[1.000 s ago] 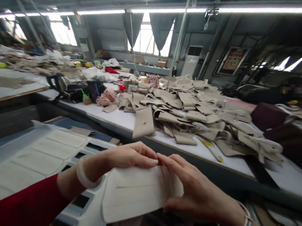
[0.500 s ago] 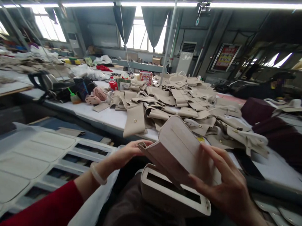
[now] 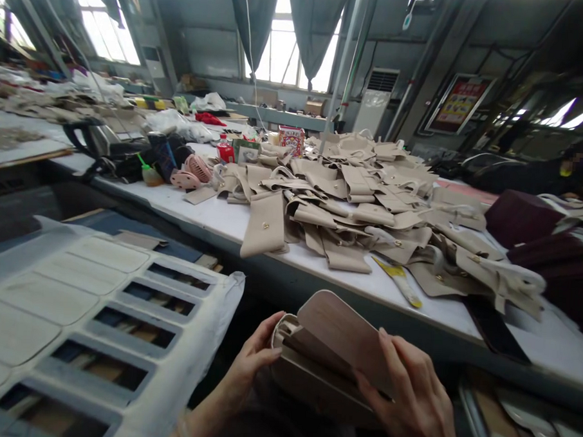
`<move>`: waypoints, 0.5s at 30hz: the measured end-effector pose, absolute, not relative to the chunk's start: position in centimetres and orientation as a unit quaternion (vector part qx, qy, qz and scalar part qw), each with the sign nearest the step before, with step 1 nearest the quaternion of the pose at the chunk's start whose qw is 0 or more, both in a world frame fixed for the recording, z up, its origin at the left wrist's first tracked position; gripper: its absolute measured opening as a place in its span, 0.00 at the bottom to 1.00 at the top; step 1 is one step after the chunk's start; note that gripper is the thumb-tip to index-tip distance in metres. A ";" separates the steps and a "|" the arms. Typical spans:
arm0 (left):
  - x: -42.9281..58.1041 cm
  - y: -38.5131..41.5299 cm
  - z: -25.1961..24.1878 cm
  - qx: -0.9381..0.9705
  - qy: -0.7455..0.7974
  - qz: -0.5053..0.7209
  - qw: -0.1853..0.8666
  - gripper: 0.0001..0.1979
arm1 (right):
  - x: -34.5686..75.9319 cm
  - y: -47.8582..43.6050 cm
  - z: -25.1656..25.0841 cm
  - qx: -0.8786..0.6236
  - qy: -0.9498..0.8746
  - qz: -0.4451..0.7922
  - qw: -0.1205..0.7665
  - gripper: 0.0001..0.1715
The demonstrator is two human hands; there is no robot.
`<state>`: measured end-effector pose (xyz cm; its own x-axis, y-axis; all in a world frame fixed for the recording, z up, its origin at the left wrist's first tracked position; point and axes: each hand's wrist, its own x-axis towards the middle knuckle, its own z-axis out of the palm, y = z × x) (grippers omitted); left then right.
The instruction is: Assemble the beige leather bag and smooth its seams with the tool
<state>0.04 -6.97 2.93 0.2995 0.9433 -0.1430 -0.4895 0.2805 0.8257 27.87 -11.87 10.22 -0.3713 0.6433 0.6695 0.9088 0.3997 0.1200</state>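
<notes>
A beige leather handbag (image 3: 316,384) is low in front of me, over my lap. Its rounded flap (image 3: 342,336) stands up at a tilt above the body. My left hand (image 3: 257,349) grips the bag's left end, thumb on the near rim and fingers round the side, beside folded material showing in the opening. My right hand (image 3: 410,385) pinches the right part of the flap between thumb and fingers. The bag's lower right part is hidden by that hand.
Beyond the bag is a white table (image 3: 214,225) with a heap of beige bag pieces (image 3: 360,189). A yellow-handled scraper (image 3: 399,281) and a dark flat slab (image 3: 497,327) lie near its edge. At left are pale panels with cut-outs (image 3: 108,313); a person (image 3: 530,171) is at far right.
The flap piece has come down onto the bag body. My left hand has shifted from the piece's edge to the bag's left end; my right hand keeps its hold, lower. The view has tilted downward.
</notes>
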 end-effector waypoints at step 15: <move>1.8 -7.3 0.9 0.235 0.352 0.508 0.750 0.28 | 27.5 -9.1 10.0 -0.479 -0.869 0.075 0.098 0.47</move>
